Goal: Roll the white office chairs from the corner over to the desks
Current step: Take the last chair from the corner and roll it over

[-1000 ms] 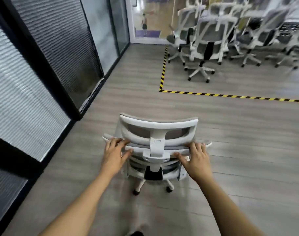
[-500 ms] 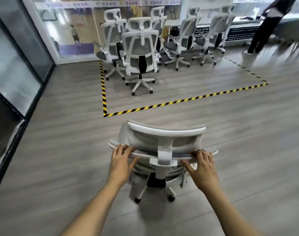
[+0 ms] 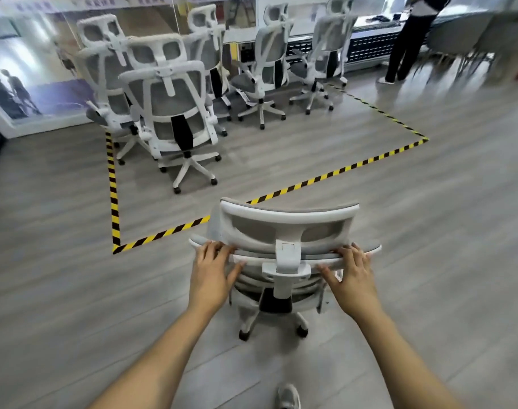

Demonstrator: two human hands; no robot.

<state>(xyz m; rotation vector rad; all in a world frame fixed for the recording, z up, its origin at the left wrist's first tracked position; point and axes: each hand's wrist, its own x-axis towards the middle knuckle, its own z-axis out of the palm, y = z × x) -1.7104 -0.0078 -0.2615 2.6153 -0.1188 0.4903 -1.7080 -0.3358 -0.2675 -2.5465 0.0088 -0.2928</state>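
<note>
A white office chair (image 3: pixel 287 228) with grey mesh stands right in front of me, its back toward me and its castors on the grey wood floor. My left hand (image 3: pixel 212 268) grips the top bar of the backrest at its left end, fingers over the bar and thumb under it. My right hand (image 3: pixel 353 274) grips the same bar at its right end. Several more white office chairs (image 3: pixel 175 113) stand grouped in the far corner, inside a rectangle of yellow-and-black floor tape (image 3: pixel 325 178).
A person in dark trousers (image 3: pixel 408 45) stands at a counter at the far right. Glass walls with posters run along the back and left. Grey chairs blur at the upper right. My shoe (image 3: pixel 287 397) shows at the bottom.
The view has swung to the right and the chair has turned with it; the dark glass wall has left the frame and the taped corner now lies ahead-left. Both hands keep their grip.
</note>
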